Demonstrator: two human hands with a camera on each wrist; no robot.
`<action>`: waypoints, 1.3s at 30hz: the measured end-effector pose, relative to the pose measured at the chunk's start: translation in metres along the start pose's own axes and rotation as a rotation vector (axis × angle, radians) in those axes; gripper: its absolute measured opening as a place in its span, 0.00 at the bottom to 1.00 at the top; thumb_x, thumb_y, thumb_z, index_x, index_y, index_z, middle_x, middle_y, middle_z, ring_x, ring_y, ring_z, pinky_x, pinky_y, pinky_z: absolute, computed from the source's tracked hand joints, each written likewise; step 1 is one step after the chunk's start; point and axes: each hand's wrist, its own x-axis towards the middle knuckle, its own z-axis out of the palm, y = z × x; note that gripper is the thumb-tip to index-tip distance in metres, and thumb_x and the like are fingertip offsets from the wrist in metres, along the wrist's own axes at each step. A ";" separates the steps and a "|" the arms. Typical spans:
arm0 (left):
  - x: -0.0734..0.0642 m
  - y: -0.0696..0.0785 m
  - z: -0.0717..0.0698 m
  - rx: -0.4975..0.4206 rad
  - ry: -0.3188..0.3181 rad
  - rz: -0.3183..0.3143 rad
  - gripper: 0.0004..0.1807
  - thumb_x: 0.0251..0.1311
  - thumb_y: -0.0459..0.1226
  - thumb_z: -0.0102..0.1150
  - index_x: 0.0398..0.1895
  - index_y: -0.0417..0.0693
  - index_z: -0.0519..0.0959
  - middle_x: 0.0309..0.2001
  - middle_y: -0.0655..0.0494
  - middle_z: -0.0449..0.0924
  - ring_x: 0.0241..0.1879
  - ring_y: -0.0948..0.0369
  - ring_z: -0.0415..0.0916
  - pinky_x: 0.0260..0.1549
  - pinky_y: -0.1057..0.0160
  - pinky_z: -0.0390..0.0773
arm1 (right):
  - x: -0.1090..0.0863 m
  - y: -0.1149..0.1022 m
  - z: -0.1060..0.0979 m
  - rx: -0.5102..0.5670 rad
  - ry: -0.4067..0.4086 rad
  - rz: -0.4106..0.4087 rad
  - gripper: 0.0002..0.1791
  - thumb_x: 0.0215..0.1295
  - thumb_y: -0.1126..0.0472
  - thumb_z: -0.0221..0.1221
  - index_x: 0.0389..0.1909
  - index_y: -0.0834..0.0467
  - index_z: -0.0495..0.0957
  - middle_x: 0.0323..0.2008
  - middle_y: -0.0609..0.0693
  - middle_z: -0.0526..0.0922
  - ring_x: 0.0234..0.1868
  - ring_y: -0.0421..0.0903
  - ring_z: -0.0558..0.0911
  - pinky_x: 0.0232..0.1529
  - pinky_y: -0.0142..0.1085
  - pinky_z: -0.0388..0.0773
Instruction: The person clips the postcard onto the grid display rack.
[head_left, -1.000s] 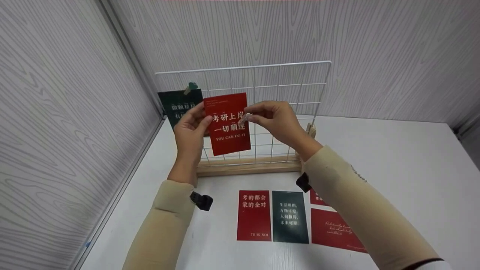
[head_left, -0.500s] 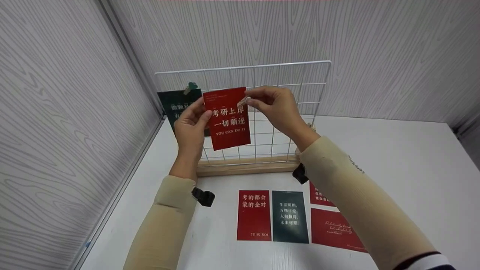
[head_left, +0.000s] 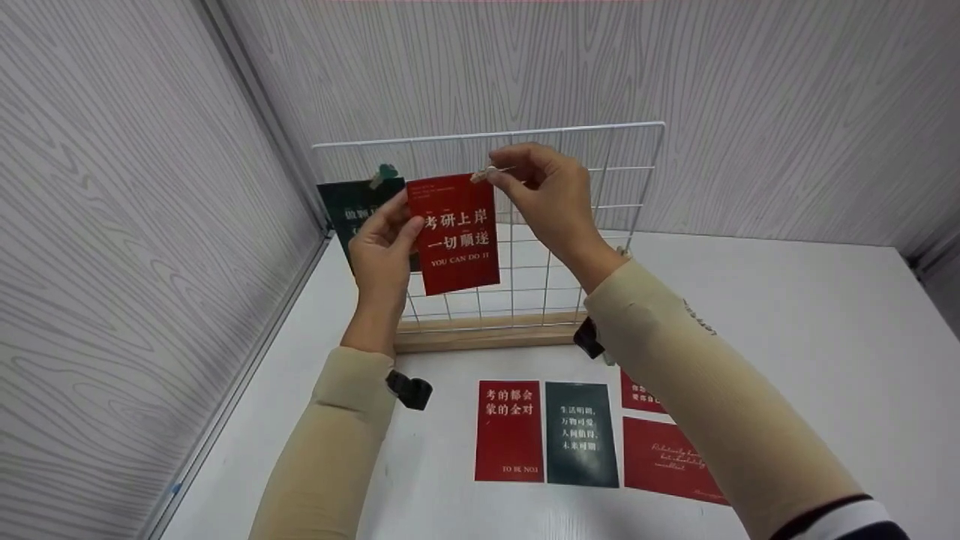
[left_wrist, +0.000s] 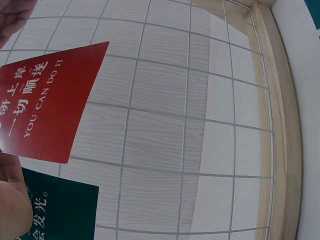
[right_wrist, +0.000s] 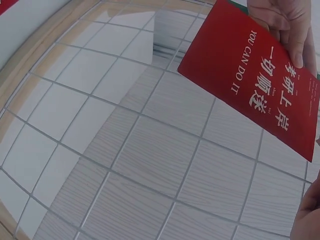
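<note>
My left hand (head_left: 381, 251) holds a red card (head_left: 459, 262) by its left edge, thumb in front, before a white wire grid rack (head_left: 600, 127). Between the thumb and fingers of my right hand (head_left: 553, 191) is a small clothespin (head_left: 481, 176), which overlaps the card's top right corner. Behind my left hand a dark green card (head_left: 346, 196) hangs on the grid under a clothespin with a green ornament (head_left: 387, 172). In the right wrist view the red card (right_wrist: 235, 60) is tilted in front of the wires, and the clothespin is out of sight.
The rack stands in a wooden base (head_left: 487, 339) on a white table (head_left: 217, 450). In front of it lie a red card (head_left: 510, 442), a dark green card (head_left: 579, 469) and two more red ones, partly under my right sleeve. Grey wood-grain walls rise behind and at left.
My right hand has moved up with the clothespin, from the red card's middle right to its top right corner. My left hand has raised the card slightly.
</note>
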 end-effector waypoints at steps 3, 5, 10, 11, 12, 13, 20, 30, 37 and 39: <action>0.000 0.000 0.001 0.012 0.009 0.004 0.21 0.58 0.32 0.62 0.57 0.42 0.77 0.44 0.50 0.81 0.43 0.55 0.77 0.40 0.59 0.80 | 0.002 -0.002 0.002 -0.005 0.030 -0.031 0.10 0.60 0.64 0.65 0.43 0.58 0.83 0.38 0.46 0.85 0.36 0.38 0.81 0.40 0.30 0.77; -0.001 0.000 0.001 0.032 0.017 0.004 0.22 0.58 0.33 0.63 0.57 0.42 0.77 0.44 0.51 0.81 0.43 0.56 0.77 0.41 0.60 0.80 | 0.003 -0.004 0.004 -0.027 0.044 -0.056 0.11 0.60 0.64 0.65 0.43 0.59 0.83 0.38 0.47 0.85 0.37 0.37 0.82 0.41 0.30 0.77; -0.001 0.001 0.002 0.067 0.040 0.005 0.22 0.57 0.33 0.63 0.57 0.43 0.78 0.43 0.51 0.80 0.42 0.57 0.76 0.40 0.62 0.79 | 0.004 -0.006 0.006 -0.078 0.069 -0.085 0.11 0.59 0.64 0.65 0.43 0.60 0.83 0.38 0.48 0.85 0.38 0.36 0.82 0.41 0.29 0.77; -0.001 0.001 0.003 0.073 0.044 0.007 0.22 0.57 0.33 0.63 0.57 0.43 0.78 0.42 0.51 0.80 0.42 0.57 0.76 0.40 0.62 0.79 | 0.004 -0.007 0.007 -0.085 0.073 -0.089 0.11 0.59 0.64 0.65 0.43 0.60 0.83 0.38 0.47 0.85 0.38 0.36 0.82 0.41 0.28 0.77; -0.001 0.001 0.003 0.077 0.049 0.007 0.22 0.57 0.33 0.63 0.57 0.43 0.78 0.42 0.51 0.80 0.42 0.58 0.76 0.40 0.62 0.79 | 0.004 -0.007 0.007 -0.089 0.076 -0.090 0.11 0.59 0.64 0.65 0.42 0.60 0.83 0.38 0.47 0.85 0.38 0.36 0.82 0.41 0.28 0.77; -0.001 0.001 0.003 0.080 0.054 0.006 0.21 0.57 0.33 0.63 0.56 0.43 0.78 0.42 0.51 0.80 0.41 0.58 0.76 0.40 0.62 0.79 | 0.004 -0.007 0.007 -0.093 0.078 -0.090 0.10 0.59 0.64 0.65 0.42 0.60 0.84 0.38 0.47 0.85 0.38 0.36 0.82 0.42 0.28 0.77; -0.002 0.001 0.007 0.120 0.093 -0.001 0.21 0.58 0.34 0.63 0.56 0.46 0.79 0.42 0.53 0.81 0.42 0.59 0.77 0.40 0.61 0.79 | 0.004 -0.007 0.007 -0.138 0.077 -0.057 0.10 0.60 0.63 0.64 0.42 0.59 0.84 0.38 0.47 0.85 0.37 0.35 0.81 0.42 0.27 0.77; -0.003 0.003 0.017 0.109 0.145 -0.026 0.20 0.57 0.32 0.63 0.55 0.46 0.79 0.42 0.54 0.82 0.42 0.60 0.76 0.42 0.63 0.79 | 0.007 -0.015 0.008 -0.137 0.036 -0.010 0.10 0.60 0.64 0.64 0.42 0.59 0.84 0.38 0.49 0.86 0.36 0.35 0.82 0.41 0.27 0.77; -0.004 0.003 0.021 0.118 0.154 -0.013 0.21 0.57 0.31 0.63 0.56 0.44 0.79 0.43 0.53 0.82 0.41 0.61 0.76 0.42 0.63 0.79 | 0.009 -0.020 0.008 -0.218 0.009 0.020 0.09 0.61 0.64 0.63 0.42 0.57 0.84 0.38 0.46 0.86 0.37 0.32 0.82 0.41 0.24 0.76; -0.004 0.003 0.022 0.115 0.155 -0.010 0.20 0.57 0.31 0.63 0.55 0.44 0.79 0.43 0.53 0.82 0.41 0.61 0.76 0.42 0.63 0.79 | 0.009 -0.020 0.008 -0.240 0.004 0.017 0.08 0.61 0.64 0.63 0.41 0.57 0.84 0.38 0.46 0.86 0.37 0.32 0.82 0.41 0.24 0.76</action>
